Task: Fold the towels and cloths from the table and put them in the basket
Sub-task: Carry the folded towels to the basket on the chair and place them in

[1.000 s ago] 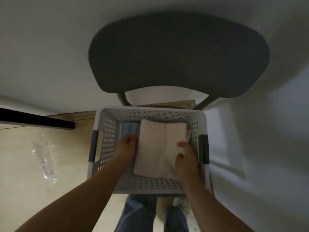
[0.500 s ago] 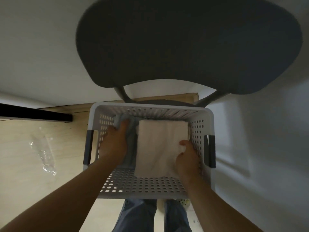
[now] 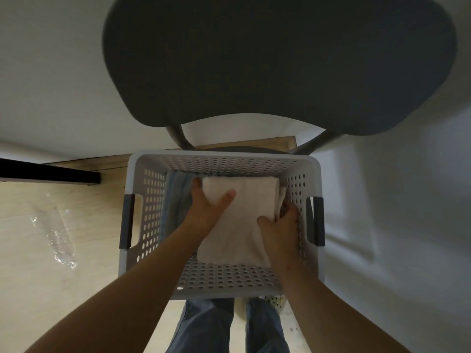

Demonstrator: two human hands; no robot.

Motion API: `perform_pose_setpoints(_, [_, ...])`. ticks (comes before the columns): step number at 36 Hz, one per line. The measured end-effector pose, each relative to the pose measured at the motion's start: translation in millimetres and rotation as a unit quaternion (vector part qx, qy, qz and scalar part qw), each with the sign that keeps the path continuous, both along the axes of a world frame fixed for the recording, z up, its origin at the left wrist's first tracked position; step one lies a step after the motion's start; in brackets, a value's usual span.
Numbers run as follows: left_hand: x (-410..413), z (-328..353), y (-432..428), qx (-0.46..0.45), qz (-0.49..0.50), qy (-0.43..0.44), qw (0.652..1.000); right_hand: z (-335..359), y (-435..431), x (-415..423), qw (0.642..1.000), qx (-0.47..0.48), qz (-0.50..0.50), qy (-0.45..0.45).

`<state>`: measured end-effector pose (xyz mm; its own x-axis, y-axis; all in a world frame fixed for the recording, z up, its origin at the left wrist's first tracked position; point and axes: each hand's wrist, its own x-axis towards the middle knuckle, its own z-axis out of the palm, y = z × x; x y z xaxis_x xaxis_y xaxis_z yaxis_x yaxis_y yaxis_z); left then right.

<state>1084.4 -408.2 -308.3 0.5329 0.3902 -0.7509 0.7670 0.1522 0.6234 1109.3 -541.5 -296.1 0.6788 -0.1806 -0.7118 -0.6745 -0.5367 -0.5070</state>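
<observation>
A white perforated basket [image 3: 224, 164] with dark side handles stands on a chair seat below me. Inside it lies a folded white towel [image 3: 244, 212], with a blue striped cloth [image 3: 175, 197] tucked along its left side. My left hand [image 3: 206, 210] grips the towel's upper left corner, thumb on top and fingers down its side. My right hand [image 3: 280, 230] holds the towel's right edge, thumb on top and fingers curled under it.
The dark grey chair back [image 3: 277, 62] rises just behind the basket. A white wall lies beyond it and to the right. A black table leg [image 3: 48, 173] and a crumpled clear plastic wrap [image 3: 54, 238] are on the light wood floor at left.
My left hand moved off the blue cloth onto the towel's upper left corner. My right hand slid further along the right edge. The view came closer to the basket.
</observation>
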Motion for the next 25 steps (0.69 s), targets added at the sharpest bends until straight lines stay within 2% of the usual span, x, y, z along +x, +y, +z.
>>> perform_pose_setpoints(6, [-15, 2, 3, 0.038, 0.002, -0.08, 0.996, 8, -7, 0, 0.997, 0.069, 0.021, -0.011])
perform_pose_setpoints(9, [-16, -2, 3, 0.048, -0.018, -0.085, 0.995, 3, -3, 2, 1.0, 0.008, 0.008, -0.021])
perform_pose_setpoints(11, [-15, -10, 4, 0.123, -0.088, -0.049, 0.987, -1, 2, 2, 0.997, -0.063, 0.037, -0.035])
perform_pose_setpoints(13, [-14, -13, 4, 0.259, -0.215, 0.032, 0.941, -1, 8, 1, 0.984, -0.131, 0.104, -0.059])
perform_pose_setpoints(14, [-13, -11, 3, 0.312, -0.261, 0.044, 0.913, 0, 10, 0, 0.973, -0.156, 0.151, -0.073])
perform_pose_setpoints(15, [-13, -6, 3, 0.351, -0.301, 0.026, 0.886, 1, 13, -1, 0.961, -0.171, 0.201, -0.086])
perform_pose_setpoints(17, [-13, -7, -1, 0.409, -0.369, -0.063, 0.833, 1, 19, -1, 0.934, -0.171, 0.301, -0.09])
perform_pose_setpoints(18, [-14, -12, -3, 0.424, -0.411, -0.097, 0.801, -1, 20, -1, 0.919, -0.167, 0.349, -0.081])
perform_pose_setpoints(20, [-15, -19, -2, 0.425, -0.504, -0.076, 0.748, -7, 23, 1, 0.889, -0.162, 0.425, -0.053])
perform_pose_setpoints(22, [-21, -33, 5, 0.403, -0.548, -0.003, 0.733, -16, 22, 4, 0.873, -0.149, 0.464, -0.013])
perform_pose_setpoints(25, [-27, -47, 14, 0.418, -0.575, 0.011, 0.703, -33, 17, 8, 0.869, -0.123, 0.475, 0.063])
